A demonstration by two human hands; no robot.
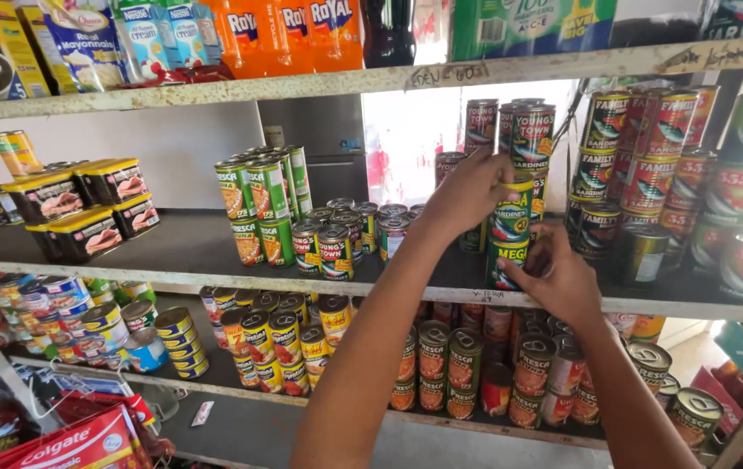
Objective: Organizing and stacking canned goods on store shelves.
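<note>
My left hand (468, 193) reaches up to the middle shelf and grips the upper green and yellow can (513, 208) of a small stack. My right hand (558, 278) holds the lower green can (503, 263) of that stack at its right side, near the shelf's front edge (215, 282). Behind the stack stand taller stacks of dark red cans (529, 130). Both forearms come up from the bottom of the view.
Green cans (260, 208) and short dark cans (335, 250) stand left of my hands. Red and green fish cans (649, 174) fill the right. Flat rectangular tins (85, 204) sit far left. More cans (441, 365) line the lower shelf; cartons and orange packs sit on top.
</note>
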